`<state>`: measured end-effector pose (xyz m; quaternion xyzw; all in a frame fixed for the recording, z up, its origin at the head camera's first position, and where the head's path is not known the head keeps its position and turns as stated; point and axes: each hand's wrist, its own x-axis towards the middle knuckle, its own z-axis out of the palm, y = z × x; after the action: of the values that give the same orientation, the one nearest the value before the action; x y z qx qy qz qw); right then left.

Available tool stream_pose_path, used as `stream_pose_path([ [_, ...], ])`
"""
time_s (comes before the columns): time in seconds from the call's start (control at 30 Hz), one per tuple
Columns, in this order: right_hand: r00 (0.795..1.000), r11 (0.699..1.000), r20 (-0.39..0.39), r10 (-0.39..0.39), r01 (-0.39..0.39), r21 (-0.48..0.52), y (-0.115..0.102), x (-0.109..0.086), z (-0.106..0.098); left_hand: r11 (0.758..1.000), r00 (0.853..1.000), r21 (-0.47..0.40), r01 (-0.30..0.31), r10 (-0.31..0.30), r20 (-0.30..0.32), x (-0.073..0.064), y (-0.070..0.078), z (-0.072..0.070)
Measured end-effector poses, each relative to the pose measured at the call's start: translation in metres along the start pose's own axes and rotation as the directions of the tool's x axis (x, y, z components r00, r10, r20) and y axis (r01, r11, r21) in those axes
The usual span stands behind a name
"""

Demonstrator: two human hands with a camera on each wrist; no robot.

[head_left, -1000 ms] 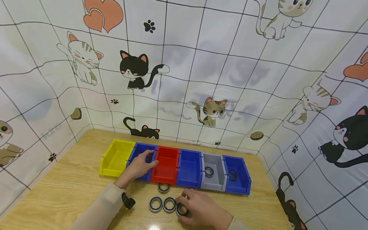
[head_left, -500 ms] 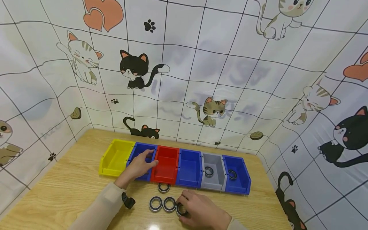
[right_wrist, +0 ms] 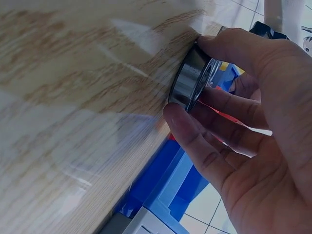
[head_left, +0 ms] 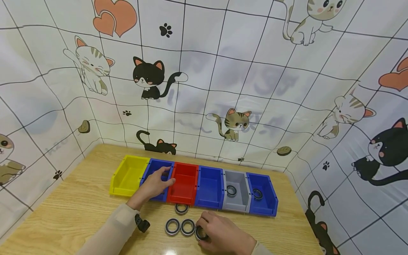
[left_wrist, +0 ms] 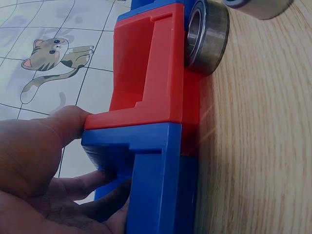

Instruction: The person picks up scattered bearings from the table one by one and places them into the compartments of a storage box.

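Ring of shiny metal, glossy wood-grained tabletop beneath

Ring in my right hand, table beneath. Two rings just left; another ring beyond them, before bins. My left hand left-forward, at bin second from left.

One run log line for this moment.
Right hand: pinches bearing; left hand: fingers inside blue bin beside yellow bin; three bearings: on table

A cat-print backdrop hangs behind the wood-grain table
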<state>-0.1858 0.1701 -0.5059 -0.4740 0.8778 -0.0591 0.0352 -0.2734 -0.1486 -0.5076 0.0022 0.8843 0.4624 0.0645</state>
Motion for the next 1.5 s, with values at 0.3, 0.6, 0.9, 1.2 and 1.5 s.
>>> stream_pose_path([
  [0.3,1.000,1.000,0.004,-0.009,0.009,-0.001,0.001,0.001,0.001,1.000,1.000,0.001,0.016,-0.016,0.012,-0.002,0.001,0.000],
  [0.6,1.000,1.000,0.028,0.004,-0.005,0.023,0.002,0.002,-0.001,1.000,1.000,-0.005,0.018,-0.018,0.015,-0.002,0.000,-0.001],
  [0.9,0.999,0.999,0.033,0.041,-0.041,-0.004,0.004,0.002,-0.008,1.000,1.000,-0.016,0.002,-0.002,0.009,0.000,-0.001,-0.001],
  [1.2,0.999,0.998,-0.001,0.053,-0.053,-0.024,0.006,0.003,-0.015,1.000,1.000,-0.002,0.013,-0.013,0.001,-0.001,0.000,0.001],
  [1.5,0.997,0.996,-0.040,0.066,-0.068,-0.058,0.011,0.007,-0.019,1.000,1.000,0.020,-0.003,0.003,-0.015,-0.001,0.000,0.002],
])
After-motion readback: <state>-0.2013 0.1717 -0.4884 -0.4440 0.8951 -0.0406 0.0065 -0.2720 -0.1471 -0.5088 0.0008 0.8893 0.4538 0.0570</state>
